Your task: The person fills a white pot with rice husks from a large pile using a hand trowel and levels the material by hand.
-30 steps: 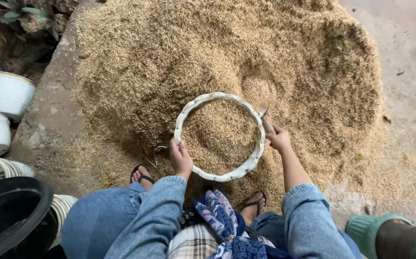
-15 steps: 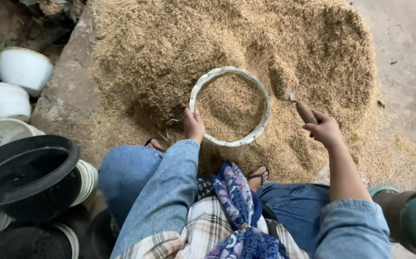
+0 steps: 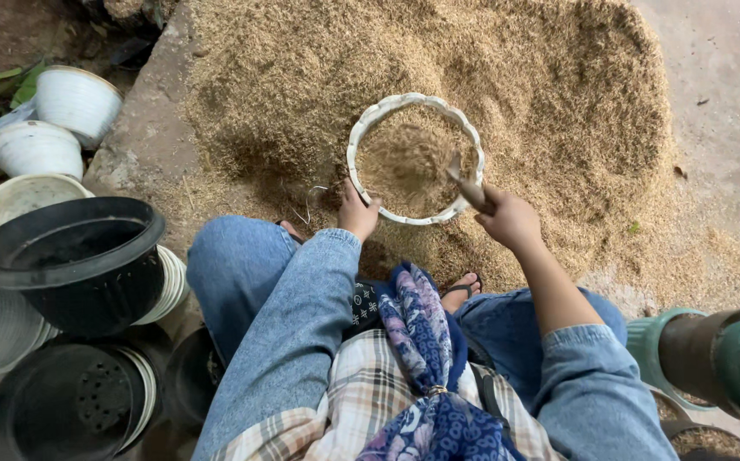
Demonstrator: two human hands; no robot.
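Observation:
A round white pot [image 3: 361, 137] with a scalloped rim stands in a big heap of tan husk [image 3: 549, 102] on the ground. My left hand [image 3: 357, 211] grips the pot's near rim. My right hand [image 3: 511, 218] holds a small trowel [image 3: 464, 183] by its handle, its blade tipped over the pot. Husk is falling from the blade into the pot, which is partly filled. My knees in blue jeans and my sandalled feet sit just below the pot.
Stacked empty pots stand at the left: white ones [image 3: 75, 102] and black ones [image 3: 75, 256]. A green pot [image 3: 728, 358] lies at the right edge. Bare concrete [image 3: 728, 102] runs along the right of the heap.
My right hand has swung the trowel from the heap on the right back over the pot and is tipping husk in. The view has shifted left, showing more pots.

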